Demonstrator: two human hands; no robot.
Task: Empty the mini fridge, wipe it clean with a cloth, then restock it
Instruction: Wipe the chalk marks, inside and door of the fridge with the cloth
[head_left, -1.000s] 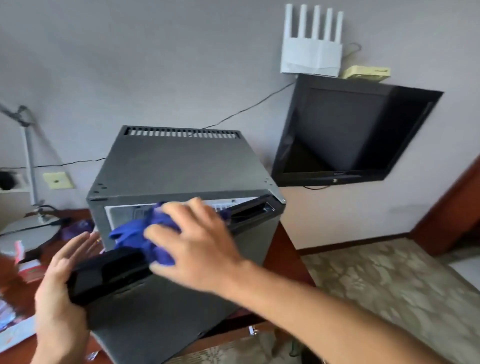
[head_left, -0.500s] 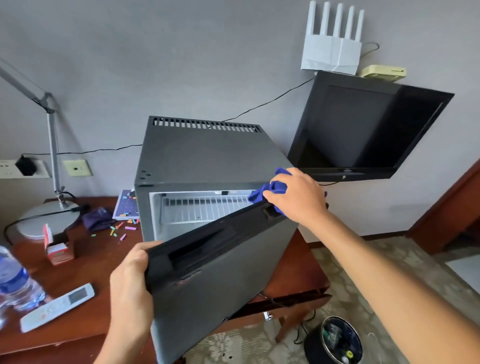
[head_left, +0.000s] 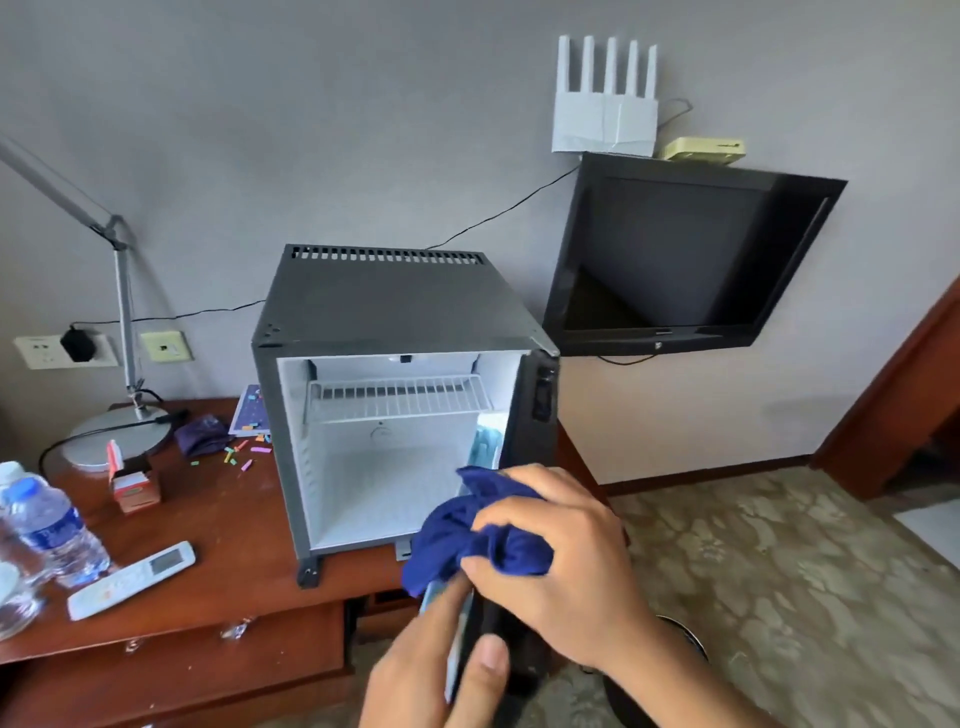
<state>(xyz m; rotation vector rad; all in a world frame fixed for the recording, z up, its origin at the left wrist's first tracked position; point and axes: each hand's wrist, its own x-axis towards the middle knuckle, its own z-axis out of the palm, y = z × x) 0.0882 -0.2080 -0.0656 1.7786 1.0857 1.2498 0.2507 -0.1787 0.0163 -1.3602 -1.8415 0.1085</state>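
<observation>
The grey mini fridge (head_left: 384, 306) stands on the wooden desk with its door (head_left: 535, 410) swung wide open, edge-on to me. Its white inside (head_left: 384, 483) holds only a wire shelf (head_left: 400, 397). My right hand (head_left: 566, 561) grips a bunched blue cloth (head_left: 467, 540) against the door's near edge. My left hand (head_left: 441, 660) holds the lower part of the door edge, thumb on the outer side. Water bottles (head_left: 52, 525) and a small orange carton (head_left: 132, 486) stand on the desk at the left.
A white remote (head_left: 130, 579) lies on the wooden desk (head_left: 218, 525) near its front edge. A desk lamp (head_left: 119, 364), a purple pouch (head_left: 200, 434) and scattered coloured bits sit behind. A wall-mounted TV (head_left: 675, 260) hangs right of the fridge. A dark bin shows on the carpet below my right arm.
The fridge door has swung from half shut to fully open. My right hand with the cloth has slid from the door's top corner down its edge, and my left hand followed the door.
</observation>
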